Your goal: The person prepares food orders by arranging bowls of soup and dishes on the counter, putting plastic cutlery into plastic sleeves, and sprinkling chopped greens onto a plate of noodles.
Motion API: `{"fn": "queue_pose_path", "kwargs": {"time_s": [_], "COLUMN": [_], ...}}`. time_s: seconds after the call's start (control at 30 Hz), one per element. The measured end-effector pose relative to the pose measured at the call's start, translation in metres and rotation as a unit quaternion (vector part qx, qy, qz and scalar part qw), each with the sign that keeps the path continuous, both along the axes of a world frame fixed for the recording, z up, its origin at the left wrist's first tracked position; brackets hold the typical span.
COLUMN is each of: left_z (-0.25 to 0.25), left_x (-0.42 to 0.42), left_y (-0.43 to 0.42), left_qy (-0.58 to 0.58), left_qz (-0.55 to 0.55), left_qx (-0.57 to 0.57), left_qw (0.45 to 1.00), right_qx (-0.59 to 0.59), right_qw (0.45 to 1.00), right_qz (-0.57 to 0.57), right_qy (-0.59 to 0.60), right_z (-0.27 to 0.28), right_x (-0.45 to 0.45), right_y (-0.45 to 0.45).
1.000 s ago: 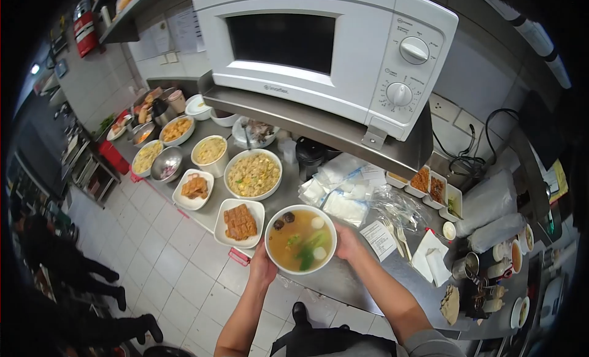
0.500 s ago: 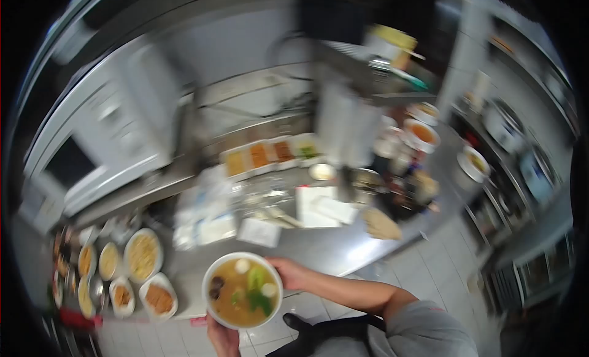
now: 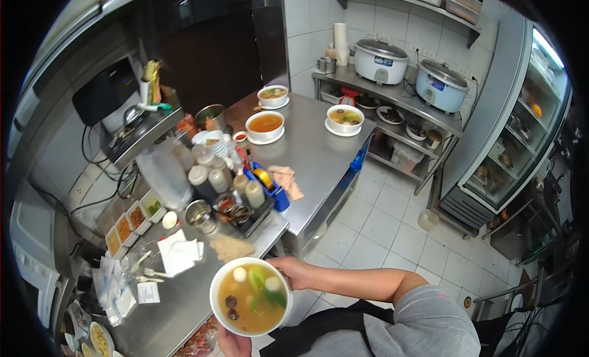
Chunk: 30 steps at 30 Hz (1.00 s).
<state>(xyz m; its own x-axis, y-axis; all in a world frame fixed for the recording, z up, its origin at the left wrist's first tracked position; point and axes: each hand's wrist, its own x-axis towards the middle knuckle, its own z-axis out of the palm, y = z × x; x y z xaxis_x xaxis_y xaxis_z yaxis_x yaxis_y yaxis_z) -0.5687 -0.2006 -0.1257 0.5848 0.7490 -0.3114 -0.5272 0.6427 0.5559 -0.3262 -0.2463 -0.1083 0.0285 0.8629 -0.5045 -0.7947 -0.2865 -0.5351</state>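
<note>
A large white bowl of soup (image 3: 216, 295) is held level between my two hands, low in the view. Its broth carries green leaves, two white balls and two dark mushroom pieces. My right hand (image 3: 291, 272) grips the far right of the rim, fingers partly hidden behind the bowl. My left hand (image 3: 233, 343) holds the near side from below, with most of its fingers out of sight. A folded tan cloth (image 3: 233, 247) lies on the steel counter just beyond the bowl.
On the steel table (image 3: 307, 154) ahead stand a bowl of orange soup (image 3: 265, 125) and two more soup bowls on saucers. Squeeze bottles (image 3: 254, 191) and a blue caddy (image 3: 280, 198) crowd the near corner. Rice cookers (image 3: 380, 62) and a glass-door fridge (image 3: 509, 136) are to the right.
My view has swung to the right, bringing the table with soup bowls, the rice cookers and the fridge into sight. Both hands still hold the bowl.
</note>
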Motion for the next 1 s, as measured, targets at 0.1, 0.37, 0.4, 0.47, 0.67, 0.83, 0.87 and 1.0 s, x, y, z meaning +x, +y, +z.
{"fn": "queue_pose_path", "kwargs": {"time_s": [0.1, 0.37, 0.4, 0.47, 0.67, 0.83, 0.87, 1.0], "left_z": [-0.013, -0.031, -0.032, -0.042, -0.068, -0.099, -0.101, -0.120], "left_x": [0.077, 0.284, 0.310, 0.357, 0.489, 0.572, 0.586, 0.629], "left_y": [-0.008, 0.004, 0.008, 0.021, 0.064, 0.105, 0.110, 0.133], "left_qy": [-0.013, -0.040, -0.044, -0.048, -0.054, -0.014, -0.002, 0.031], "left_qz": [-0.034, -0.127, -0.130, -0.135, -0.140, -0.145, -0.139, -0.117], "left_qx": [-0.004, 0.029, 0.026, 0.014, 0.018, 0.005, -0.004, 0.005], "left_qw": [0.999, 0.991, 0.990, 0.990, 0.989, 0.989, 0.990, 0.993], "right_qx": [-0.025, -0.021, -0.024, -0.003, 0.008, 0.033, 0.038, 0.036], "right_qw": [0.998, 0.988, 0.987, 0.984, 0.978, 0.979, 0.978, 0.982], "right_qz": [-0.050, -0.151, -0.158, -0.174, -0.207, -0.202, -0.202, -0.184], "right_qy": [0.035, -0.007, -0.016, -0.028, -0.031, -0.020, -0.014, -0.004], "right_z": [0.014, -0.001, -0.003, -0.021, -0.047, -0.090, -0.098, -0.100], "right_x": [0.068, 0.249, 0.270, 0.312, 0.433, 0.516, 0.532, 0.568], "right_y": [-0.041, -0.081, -0.081, -0.076, -0.043, -0.008, -0.003, 0.018]}}
